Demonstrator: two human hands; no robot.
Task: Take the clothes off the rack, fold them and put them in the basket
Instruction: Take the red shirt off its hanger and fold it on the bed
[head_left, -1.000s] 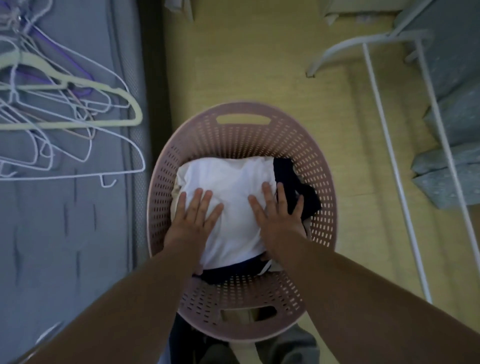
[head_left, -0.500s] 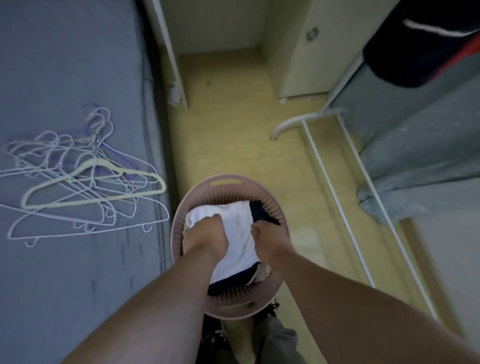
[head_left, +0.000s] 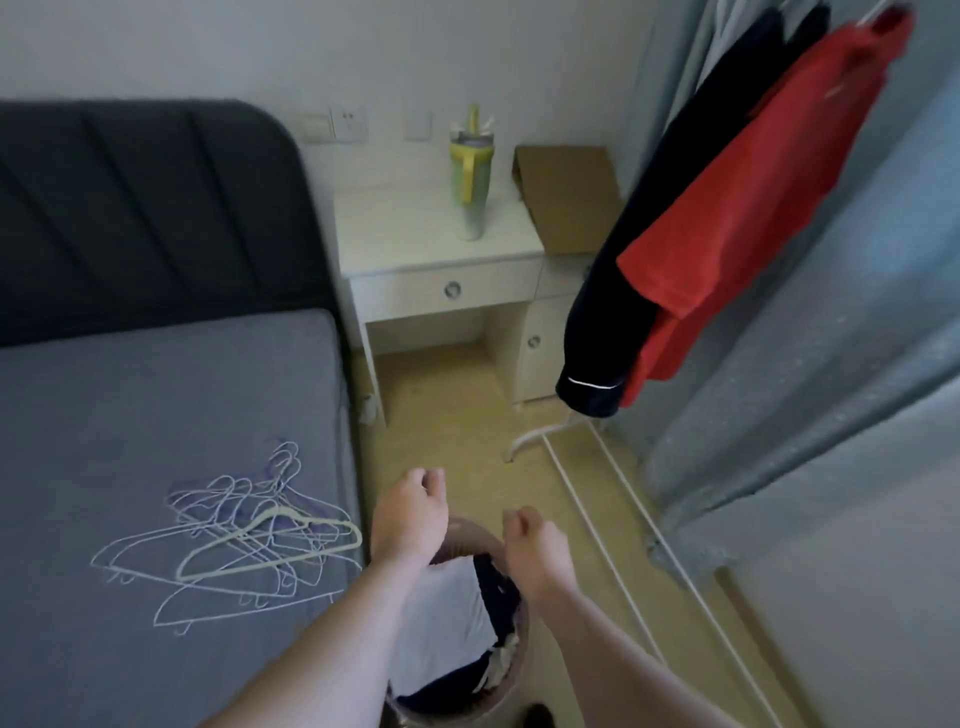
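Observation:
A pink perforated basket (head_left: 511, 670) stands on the floor below me, holding a folded white garment (head_left: 447, 618) and dark clothes (head_left: 496, 587). My left hand (head_left: 410, 512) and my right hand (head_left: 530, 545) hover above the basket's far rim, fingers loosely curled, holding nothing. A red shirt (head_left: 748, 208) and a dark navy garment with white piping (head_left: 623, 291) hang from the rack at the upper right. The white rack base (head_left: 582, 499) runs along the floor on the right.
A grey bed (head_left: 130, 426) with a pile of empty hangers (head_left: 244, 540) lies on the left. A white nightstand (head_left: 441, 270) carries a green tumbler (head_left: 470, 182) and a cardboard box (head_left: 569, 192). Grey curtains (head_left: 805, 389) hang on the right.
Both hands have lifted off the white garment in the basket and risen. My view has tilted up from the basket to the nightstand and hanging clothes.

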